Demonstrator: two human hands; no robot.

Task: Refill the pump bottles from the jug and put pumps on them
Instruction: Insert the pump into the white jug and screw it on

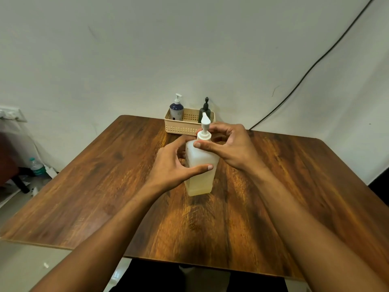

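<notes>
A translucent square pump bottle (pixel 200 182) stands upright on the middle of the wooden table (pixel 105 186), with pale yellowish liquid in its lower part. A white pump (pixel 204 127) sits on its neck. My left hand (pixel 174 165) wraps the bottle's body from the left, thumb across its front. My right hand (pixel 229 146) is at the pump's collar, thumb and fingers around it. No jug is in view.
A beige perforated basket (pixel 181 127) stands at the table's far edge by the wall. It holds a dark blue and white pump bottle (pixel 176 109) and a dark green pump bottle (pixel 204 110). A black cable (pixel 315 64) runs down the wall. A water bottle (pixel 37 166) lies on the floor at left.
</notes>
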